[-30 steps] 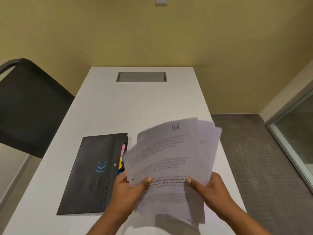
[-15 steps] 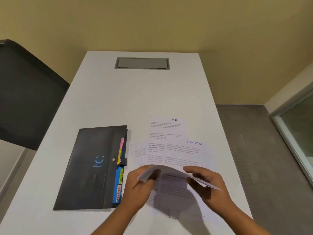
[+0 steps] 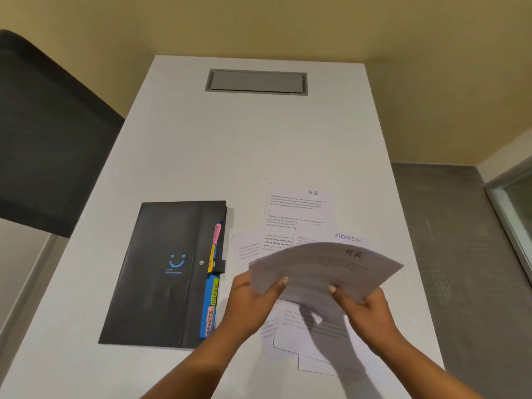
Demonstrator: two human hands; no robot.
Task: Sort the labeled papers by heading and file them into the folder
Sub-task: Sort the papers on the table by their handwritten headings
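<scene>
Both hands, left (image 3: 253, 295) and right (image 3: 365, 309), pinch a bowed HR sheet (image 3: 325, 269) above loose papers (image 3: 299, 214) beside the closed folder (image 3: 164, 272) on the table (image 3: 244, 145); fanned sheets below could scatter or mix headings.

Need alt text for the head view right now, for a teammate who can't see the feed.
The left hand and right hand hold a curved sheaf of papers, top sheet headed HR, above a white table. On it lie an HR sheet, an ADMIN sheet and other loose sheets; a black folder with coloured tabs lies to their left.
</scene>
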